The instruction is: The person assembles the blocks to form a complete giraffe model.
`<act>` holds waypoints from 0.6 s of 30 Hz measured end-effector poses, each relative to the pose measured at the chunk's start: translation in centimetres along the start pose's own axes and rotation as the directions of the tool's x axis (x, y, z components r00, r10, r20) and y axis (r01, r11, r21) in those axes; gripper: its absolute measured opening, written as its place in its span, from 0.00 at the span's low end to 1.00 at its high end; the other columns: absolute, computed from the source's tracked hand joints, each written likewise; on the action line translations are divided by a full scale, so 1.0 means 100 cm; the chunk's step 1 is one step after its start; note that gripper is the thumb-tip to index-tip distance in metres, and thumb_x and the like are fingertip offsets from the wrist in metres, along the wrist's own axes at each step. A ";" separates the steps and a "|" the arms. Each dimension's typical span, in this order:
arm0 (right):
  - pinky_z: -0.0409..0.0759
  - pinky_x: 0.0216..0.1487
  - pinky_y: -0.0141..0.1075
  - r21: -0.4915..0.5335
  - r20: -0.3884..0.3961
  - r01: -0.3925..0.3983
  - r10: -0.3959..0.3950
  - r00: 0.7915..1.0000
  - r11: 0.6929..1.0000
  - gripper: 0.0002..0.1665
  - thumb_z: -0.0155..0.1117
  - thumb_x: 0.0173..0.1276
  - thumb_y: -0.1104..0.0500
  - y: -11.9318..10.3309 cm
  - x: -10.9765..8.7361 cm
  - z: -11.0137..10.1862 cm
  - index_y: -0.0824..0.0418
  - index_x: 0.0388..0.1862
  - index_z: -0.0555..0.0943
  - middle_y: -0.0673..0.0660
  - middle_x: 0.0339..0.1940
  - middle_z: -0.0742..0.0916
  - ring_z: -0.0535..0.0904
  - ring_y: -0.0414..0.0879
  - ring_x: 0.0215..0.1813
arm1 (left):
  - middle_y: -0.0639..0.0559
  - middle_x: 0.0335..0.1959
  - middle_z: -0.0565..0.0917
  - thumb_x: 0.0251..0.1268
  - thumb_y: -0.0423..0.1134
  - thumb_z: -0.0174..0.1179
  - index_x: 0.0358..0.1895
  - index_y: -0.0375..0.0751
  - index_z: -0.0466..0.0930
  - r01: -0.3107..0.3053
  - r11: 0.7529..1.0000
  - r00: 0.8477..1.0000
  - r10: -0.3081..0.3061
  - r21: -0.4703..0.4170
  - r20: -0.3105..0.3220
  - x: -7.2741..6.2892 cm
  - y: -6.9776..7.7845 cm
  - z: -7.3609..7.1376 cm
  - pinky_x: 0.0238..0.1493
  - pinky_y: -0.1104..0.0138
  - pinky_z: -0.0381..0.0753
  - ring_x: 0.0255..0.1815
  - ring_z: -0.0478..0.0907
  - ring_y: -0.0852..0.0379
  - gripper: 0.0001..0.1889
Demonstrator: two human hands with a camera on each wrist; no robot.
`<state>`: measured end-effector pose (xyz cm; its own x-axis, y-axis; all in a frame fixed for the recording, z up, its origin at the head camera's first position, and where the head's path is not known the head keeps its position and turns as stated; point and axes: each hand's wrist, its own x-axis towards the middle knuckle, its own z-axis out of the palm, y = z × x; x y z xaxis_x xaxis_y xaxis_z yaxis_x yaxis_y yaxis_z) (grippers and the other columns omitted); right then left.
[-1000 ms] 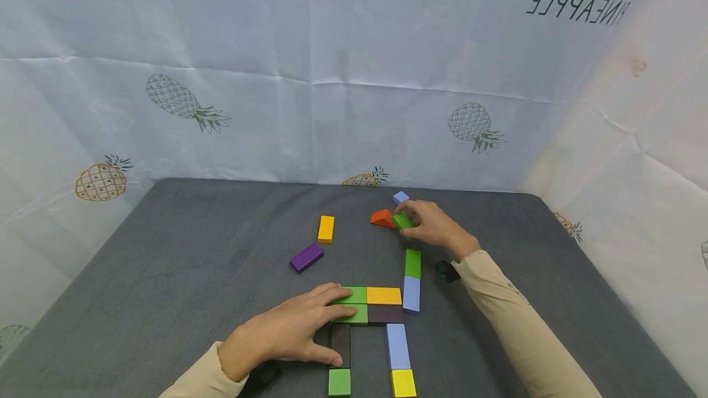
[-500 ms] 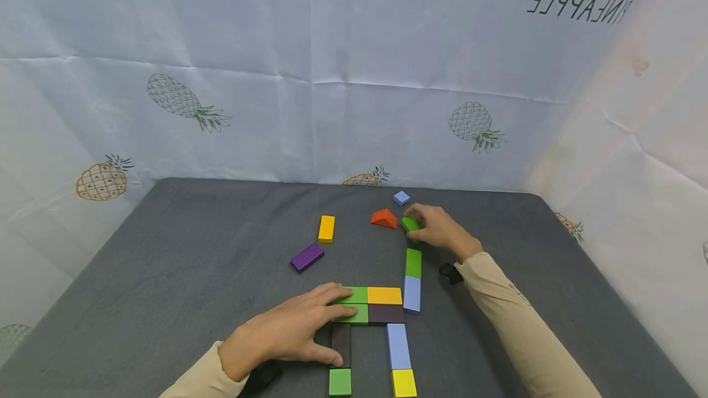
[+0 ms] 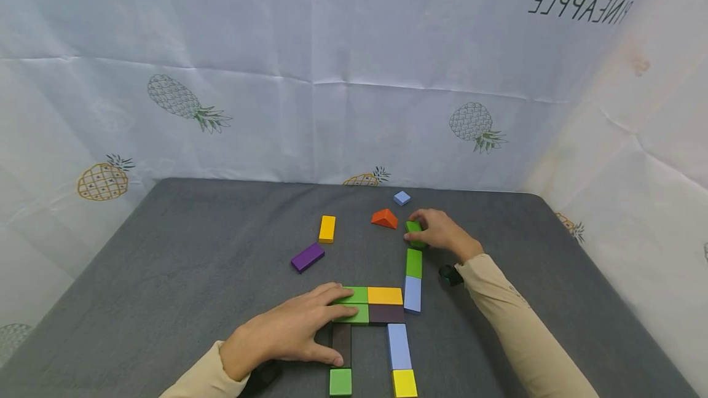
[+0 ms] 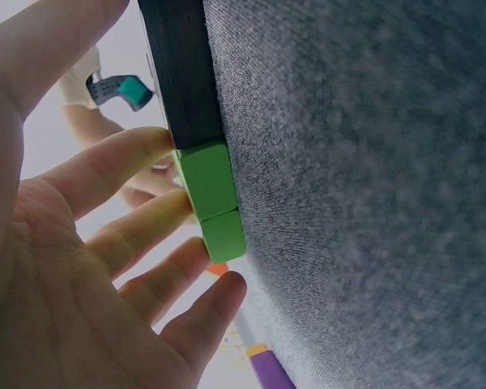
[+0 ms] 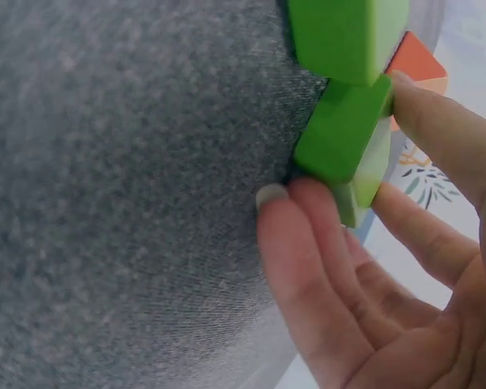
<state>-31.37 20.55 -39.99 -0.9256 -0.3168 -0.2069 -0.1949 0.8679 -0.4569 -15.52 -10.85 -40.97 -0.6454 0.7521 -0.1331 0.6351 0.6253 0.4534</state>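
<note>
My right hand holds a green block between thumb and fingers, just beyond another green block that tops a column over a light-blue block. In the right wrist view the held block lies by the cloth, close to the standing green one. My left hand rests spread out on the laid blocks. Its fingertips touch two green blocks, and its thumb lies on a dark brown block. The left wrist view shows those fingers nearly straight against the green blocks.
Beside the greens lie a yellow-orange block and a dark purple block. Below are a light-blue block, a yellow one and a green one. Loose beyond are purple, orange-yellow, red-orange triangular and small blue blocks.
My right hand has moved right and slightly nearer with the green block, away from the red-orange triangle, and the block has turned to line up with the column. The left hand has stayed put.
</note>
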 end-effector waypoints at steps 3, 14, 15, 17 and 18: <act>0.84 0.34 0.36 0.045 0.008 0.011 -0.011 1.000 0.999 0.33 0.67 0.68 0.50 0.002 -0.001 0.000 0.67 0.66 0.75 0.69 0.60 0.78 0.82 0.50 0.43 | 0.55 0.76 0.63 0.58 0.62 0.66 0.71 0.56 0.71 -0.008 1.000 1.000 0.008 0.009 -0.008 0.000 -0.001 0.001 0.70 0.53 0.71 0.76 0.60 0.54 0.37; 0.86 0.36 0.38 0.149 0.030 0.013 -0.017 0.999 0.989 0.33 0.66 0.70 0.52 0.011 -0.006 0.003 0.70 0.67 0.73 0.72 0.66 0.76 0.84 0.43 0.32 | 0.55 0.76 0.63 0.59 0.63 0.66 0.70 0.56 0.72 -0.013 1.000 1.000 0.013 0.016 -0.013 0.000 -0.002 0.003 0.70 0.54 0.71 0.76 0.60 0.54 0.36; 0.86 0.37 0.37 0.157 0.031 0.006 -0.011 0.999 0.988 0.33 0.66 0.70 0.52 0.010 -0.006 0.003 0.70 0.67 0.73 0.71 0.66 0.76 0.84 0.43 0.32 | 0.55 0.76 0.64 0.59 0.63 0.66 0.70 0.56 0.72 -0.015 1.000 1.000 0.015 0.014 -0.015 0.000 -0.001 0.004 0.70 0.54 0.71 0.76 0.60 0.54 0.36; 0.86 0.37 0.38 0.168 0.030 0.004 -0.009 1.000 0.986 0.33 0.66 0.70 0.52 0.010 -0.007 0.004 0.70 0.66 0.73 0.71 0.65 0.77 0.84 0.44 0.33 | 0.55 0.76 0.64 0.59 0.63 0.66 0.70 0.55 0.72 -0.020 1.000 1.000 0.020 0.020 -0.021 -0.001 -0.001 0.004 0.70 0.54 0.72 0.75 0.61 0.54 0.36; 0.86 0.37 0.38 0.170 0.031 0.004 -0.009 0.999 0.985 0.33 0.66 0.70 0.52 0.010 -0.008 0.004 0.70 0.66 0.73 0.71 0.65 0.77 0.84 0.43 0.33 | 0.55 0.76 0.64 0.59 0.63 0.66 0.70 0.55 0.72 -0.021 1.000 1.000 0.022 0.022 -0.023 -0.001 -0.001 0.004 0.70 0.54 0.72 0.75 0.61 0.54 0.36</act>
<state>-30.74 21.52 -40.63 -0.9134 -0.3363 -0.2292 -0.1402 0.7888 -0.5984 -15.38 -10.92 -41.35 -0.6412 0.7604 -0.1030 0.6578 0.6138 0.4365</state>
